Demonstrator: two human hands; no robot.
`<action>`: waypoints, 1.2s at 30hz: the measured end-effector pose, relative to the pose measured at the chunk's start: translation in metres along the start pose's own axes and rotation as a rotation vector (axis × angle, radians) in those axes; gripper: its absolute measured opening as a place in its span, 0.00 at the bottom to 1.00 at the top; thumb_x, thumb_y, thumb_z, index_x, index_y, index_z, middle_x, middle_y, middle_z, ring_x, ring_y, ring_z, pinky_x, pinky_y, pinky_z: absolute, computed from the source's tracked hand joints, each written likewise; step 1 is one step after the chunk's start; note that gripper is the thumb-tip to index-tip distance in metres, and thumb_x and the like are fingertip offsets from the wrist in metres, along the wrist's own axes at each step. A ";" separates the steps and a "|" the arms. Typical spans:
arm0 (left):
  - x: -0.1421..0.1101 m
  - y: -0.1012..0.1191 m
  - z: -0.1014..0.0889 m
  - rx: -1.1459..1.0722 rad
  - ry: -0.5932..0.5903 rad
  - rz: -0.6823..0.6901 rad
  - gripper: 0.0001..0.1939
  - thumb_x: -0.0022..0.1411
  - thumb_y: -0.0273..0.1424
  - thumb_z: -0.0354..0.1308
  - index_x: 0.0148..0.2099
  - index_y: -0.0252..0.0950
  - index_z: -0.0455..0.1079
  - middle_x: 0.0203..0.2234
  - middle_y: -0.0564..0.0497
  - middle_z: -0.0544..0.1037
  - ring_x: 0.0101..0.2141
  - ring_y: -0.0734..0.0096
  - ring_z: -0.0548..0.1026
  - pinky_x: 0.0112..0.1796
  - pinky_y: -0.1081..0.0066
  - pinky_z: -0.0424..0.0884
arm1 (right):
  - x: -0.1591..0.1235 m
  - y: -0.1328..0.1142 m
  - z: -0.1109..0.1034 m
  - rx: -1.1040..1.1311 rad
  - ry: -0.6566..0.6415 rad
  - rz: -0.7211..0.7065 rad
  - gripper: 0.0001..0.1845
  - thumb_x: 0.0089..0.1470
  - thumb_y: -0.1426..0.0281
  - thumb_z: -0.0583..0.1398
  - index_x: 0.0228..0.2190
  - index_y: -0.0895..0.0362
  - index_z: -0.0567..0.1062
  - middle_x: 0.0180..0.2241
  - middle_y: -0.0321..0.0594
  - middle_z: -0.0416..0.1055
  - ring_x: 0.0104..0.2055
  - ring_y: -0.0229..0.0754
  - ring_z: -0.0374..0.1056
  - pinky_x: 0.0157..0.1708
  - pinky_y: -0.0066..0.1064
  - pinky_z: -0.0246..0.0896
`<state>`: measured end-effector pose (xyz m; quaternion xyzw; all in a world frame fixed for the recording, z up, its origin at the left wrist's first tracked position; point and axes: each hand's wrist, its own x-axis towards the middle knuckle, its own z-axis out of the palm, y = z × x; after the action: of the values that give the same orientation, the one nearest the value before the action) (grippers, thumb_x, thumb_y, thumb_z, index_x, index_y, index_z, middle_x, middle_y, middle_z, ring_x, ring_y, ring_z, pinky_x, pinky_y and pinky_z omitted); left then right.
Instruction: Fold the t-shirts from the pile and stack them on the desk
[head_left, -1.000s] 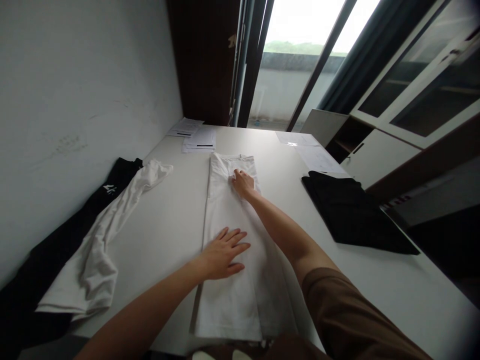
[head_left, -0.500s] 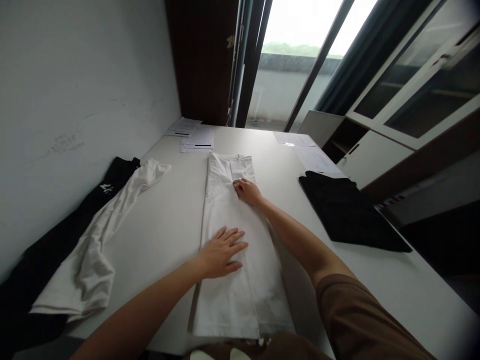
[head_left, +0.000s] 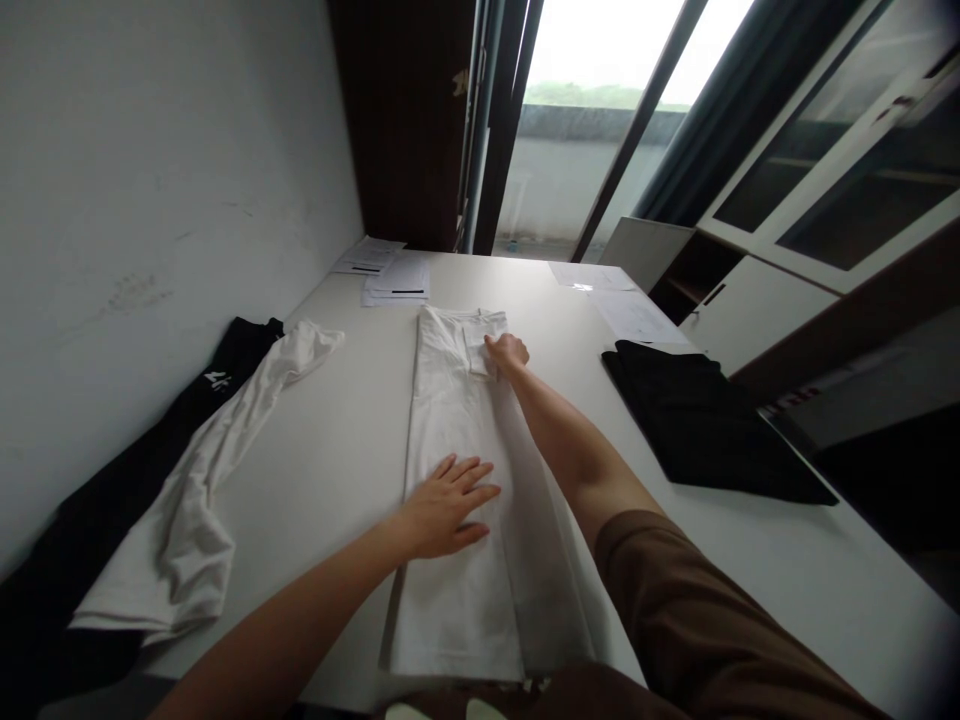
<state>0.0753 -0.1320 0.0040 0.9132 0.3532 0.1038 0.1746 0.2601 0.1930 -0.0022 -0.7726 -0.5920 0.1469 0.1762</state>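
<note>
A pair of white trousers (head_left: 457,590) lies lengthwise on the white table, waist end away from me and legs towards me. My left hand (head_left: 452,507) rests flat on the middle of the trousers with its fingers spread. Farther off, my right hand (head_left: 508,352) is closed on the trousers' right edge, beside a pocket-like patch (head_left: 475,348) just below the waist. The cloth on the right side looks slightly raised below that hand. My right fingertips are partly hidden.
At the left by the wall, a white garment (head_left: 191,520) lies over a black one (head_left: 142,450). A folded black garment (head_left: 697,420) lies at the right on the table (head_left: 315,450). Paper sheets (head_left: 397,277) lie at the far left, with more sheets (head_left: 634,315) at the far right.
My right hand has moved outward from the pocket area to the trousers' right edge, and the cloth there has shifted. My left hand stays in place on the trousers.
</note>
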 end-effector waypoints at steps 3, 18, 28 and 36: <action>0.000 0.000 -0.002 0.005 -0.006 0.000 0.30 0.69 0.43 0.59 0.70 0.45 0.61 0.72 0.46 0.56 0.71 0.51 0.53 0.70 0.45 0.46 | 0.013 -0.011 0.006 -0.003 -0.036 0.027 0.23 0.63 0.57 0.60 0.50 0.61 0.80 0.52 0.60 0.76 0.54 0.57 0.73 0.50 0.41 0.68; 0.000 0.000 0.001 0.028 0.004 0.013 0.31 0.70 0.45 0.57 0.70 0.44 0.60 0.72 0.45 0.56 0.71 0.51 0.53 0.70 0.46 0.45 | 0.016 0.000 0.012 -0.041 0.029 -0.109 0.21 0.69 0.62 0.51 0.57 0.56 0.70 0.51 0.54 0.76 0.52 0.53 0.73 0.49 0.40 0.66; 0.000 0.002 0.003 0.053 0.016 0.016 0.31 0.70 0.45 0.57 0.70 0.44 0.60 0.72 0.45 0.57 0.71 0.51 0.52 0.70 0.46 0.45 | -0.011 0.001 0.018 -0.178 -0.006 -0.269 0.24 0.72 0.67 0.43 0.56 0.55 0.73 0.54 0.55 0.70 0.52 0.52 0.71 0.51 0.41 0.63; 0.002 0.002 0.003 0.064 0.013 0.019 0.31 0.69 0.46 0.57 0.70 0.44 0.60 0.72 0.46 0.57 0.71 0.51 0.53 0.70 0.45 0.45 | -0.018 -0.010 0.021 -0.185 0.180 -0.540 0.26 0.70 0.62 0.50 0.61 0.61 0.71 0.67 0.60 0.57 0.67 0.62 0.53 0.62 0.53 0.53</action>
<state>0.0782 -0.1327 0.0022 0.9210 0.3488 0.1001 0.1419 0.2375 0.1800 -0.0161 -0.6098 -0.7690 -0.0293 0.1895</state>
